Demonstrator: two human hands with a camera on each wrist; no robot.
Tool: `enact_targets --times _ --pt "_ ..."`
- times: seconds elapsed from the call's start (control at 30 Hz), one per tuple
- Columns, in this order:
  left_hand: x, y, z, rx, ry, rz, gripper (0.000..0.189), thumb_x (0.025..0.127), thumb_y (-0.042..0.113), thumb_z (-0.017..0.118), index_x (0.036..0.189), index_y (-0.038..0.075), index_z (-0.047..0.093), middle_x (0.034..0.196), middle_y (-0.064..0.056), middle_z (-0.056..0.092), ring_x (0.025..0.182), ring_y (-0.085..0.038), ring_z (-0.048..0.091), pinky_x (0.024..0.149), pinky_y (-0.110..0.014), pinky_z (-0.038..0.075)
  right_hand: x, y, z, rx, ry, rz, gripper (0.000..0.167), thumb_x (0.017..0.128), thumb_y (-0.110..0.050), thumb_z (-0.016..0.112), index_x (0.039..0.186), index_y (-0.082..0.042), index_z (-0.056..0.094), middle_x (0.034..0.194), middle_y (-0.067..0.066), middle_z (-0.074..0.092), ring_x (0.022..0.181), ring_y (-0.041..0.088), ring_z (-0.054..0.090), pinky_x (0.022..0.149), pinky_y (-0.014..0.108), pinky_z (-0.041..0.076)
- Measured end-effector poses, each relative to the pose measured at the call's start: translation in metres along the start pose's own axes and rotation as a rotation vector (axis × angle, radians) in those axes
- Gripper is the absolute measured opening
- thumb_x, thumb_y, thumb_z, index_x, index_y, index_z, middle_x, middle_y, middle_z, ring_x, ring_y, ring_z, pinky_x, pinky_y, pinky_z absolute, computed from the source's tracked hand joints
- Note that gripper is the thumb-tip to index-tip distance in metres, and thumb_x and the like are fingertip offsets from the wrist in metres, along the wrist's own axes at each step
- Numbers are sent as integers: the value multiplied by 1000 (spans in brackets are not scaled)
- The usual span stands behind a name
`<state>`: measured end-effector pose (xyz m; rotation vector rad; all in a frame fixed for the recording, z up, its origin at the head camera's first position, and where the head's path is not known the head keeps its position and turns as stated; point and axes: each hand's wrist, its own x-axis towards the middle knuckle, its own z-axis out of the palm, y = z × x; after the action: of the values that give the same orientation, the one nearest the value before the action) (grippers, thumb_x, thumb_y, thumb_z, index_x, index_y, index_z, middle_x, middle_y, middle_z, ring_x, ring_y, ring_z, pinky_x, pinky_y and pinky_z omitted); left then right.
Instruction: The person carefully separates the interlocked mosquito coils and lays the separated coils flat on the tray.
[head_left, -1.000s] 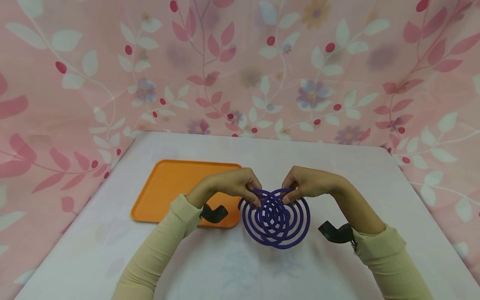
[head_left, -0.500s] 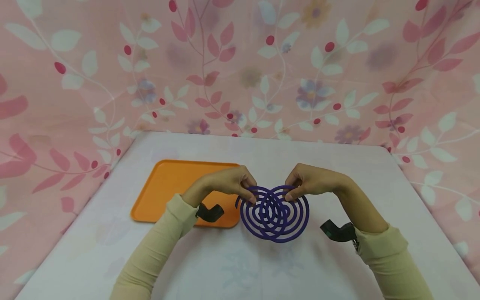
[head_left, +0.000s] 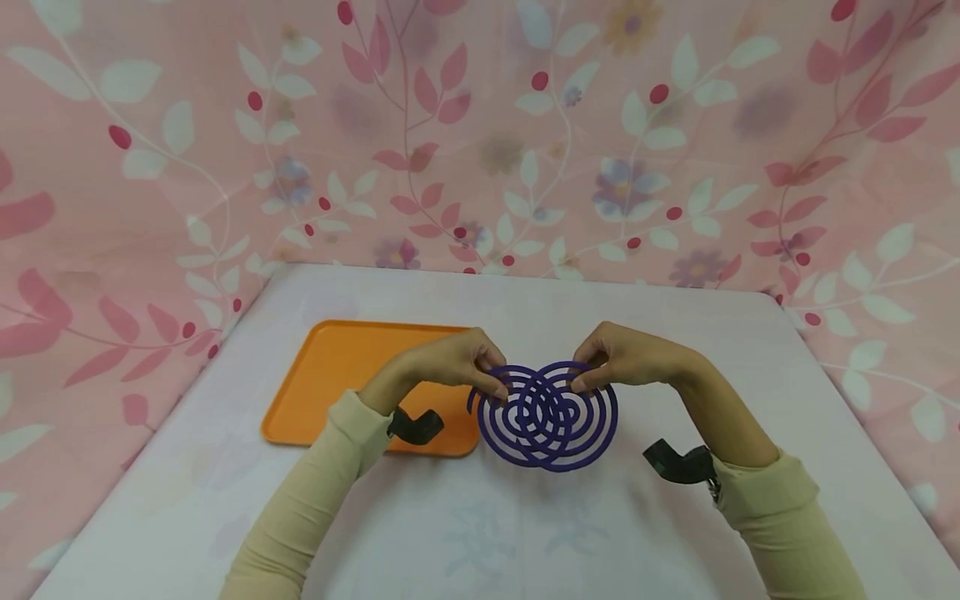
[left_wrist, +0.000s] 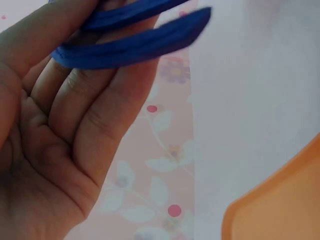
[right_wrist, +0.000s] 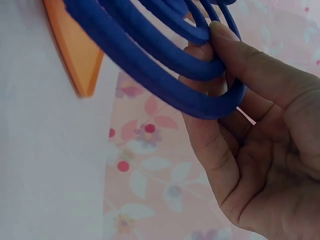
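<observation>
Both hands sit slightly higher and a little farther apart than a second ago, and the purple spirals (head_left: 542, 410) have risen with them, their overlap narrower than before. The orange tray (head_left: 360, 375) has stayed put. Held up off the worktop (head_left: 600, 550), the spirals are to the right of the tray, with one loose end seen across the tray's right edge in the head view. Two sets of rings cross each other in the middle; in both wrist views they look bluer.

Nearest the tray is the left hand (head_left: 459, 358), seen in front of the tray's right part. Its grip is closed down to a pinch, thumb against bent fingers, on the upper part of the left-hand rings. Well to the right of the tray, the right hand (head_left: 633, 354) has a similar narrow grip, its thumb pressing the upper part of the right-hand rings against the fingers behind.

Light sleeves (head_left: 307, 492) cover both forearms, and a dark curved device is at each wrist, the left one (head_left: 417, 427) seen against the tray's near edge. Beyond the tray stands a pink floral backdrop (head_left: 480, 167).
</observation>
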<state>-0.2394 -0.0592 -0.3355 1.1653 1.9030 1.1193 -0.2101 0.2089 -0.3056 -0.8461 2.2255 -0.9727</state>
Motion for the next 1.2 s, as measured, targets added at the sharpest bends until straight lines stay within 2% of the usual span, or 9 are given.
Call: enact_targets --times 0.07,0.17,0.27,0.43,0.5,0.7,0.83,1.0,1.2 --pt "0 -1 -1 7 10 4 10 83 8 66 84 -1 71 75 -11 70 65 -17 66 64 -40 55 0 0 -1 -2 13 8 12 84 -17 66 79 -7 69 69 5 60 63 15 53 59 25 49" --pt "-1 -4 -2 9 21 17 11 84 8 65 83 -2 70 74 -13 70 60 -12 62 58 -30 54 -1 2 -2 8 35 25 12 84 -17 66 81 -6 70 70 7 62 63 16 55 59 26 51" --pt "-4 -7 -5 11 57 20 10 83 7 66 81 -2 70 72 -13 69 58 -11 59 54 -22 50 -4 4 -6 23 74 37 11 83 -15 67 81 -6 71 71 7 63 64 16 57 59 26 52" --pt "-8 -10 -9 10 118 18 8 82 6 67 80 -1 70 70 -14 68 56 -14 57 52 -19 47 -6 6 -10 37 106 25 11 83 -14 67 82 -4 71 73 7 63 64 16 59 59 26 52" --pt "-9 -10 -10 -3 118 19 10 82 7 67 82 -2 70 72 -15 68 59 -21 60 54 -21 50 -7 7 -10 32 109 22 12 83 -15 67 83 -4 71 73 7 63 64 15 58 59 25 52" --pt "-14 -13 -14 -44 149 -13 12 83 5 66 85 -6 69 77 -19 70 72 -36 67 67 -43 55 -9 9 -13 31 141 38 16 83 -15 66 83 0 69 70 7 61 61 16 57 57 27 52" --pt "-18 -16 -18 -40 165 -38 13 83 7 66 87 -6 69 77 -19 70 71 -33 68 67 -41 55 -11 11 -15 34 143 39 16 83 -15 67 84 1 70 70 7 62 62 17 58 58 28 53" --pt "-24 -18 -21 -22 184 -59 15 84 9 65 88 -4 70 76 -19 69 68 -30 67 62 -29 55 -12 14 -17 39 136 47 13 82 -15 67 82 -2 70 71 6 62 61 12 56 57 27 52" --pt "-30 -20 -24 -14 201 -89 14 84 14 66 87 1 70 75 -21 67 55 -15 59 55 -21 50 -12 16 -16 45 135 37 12 83 -14 66 82 -3 70 70 7 61 61 11 55 56 26 51"
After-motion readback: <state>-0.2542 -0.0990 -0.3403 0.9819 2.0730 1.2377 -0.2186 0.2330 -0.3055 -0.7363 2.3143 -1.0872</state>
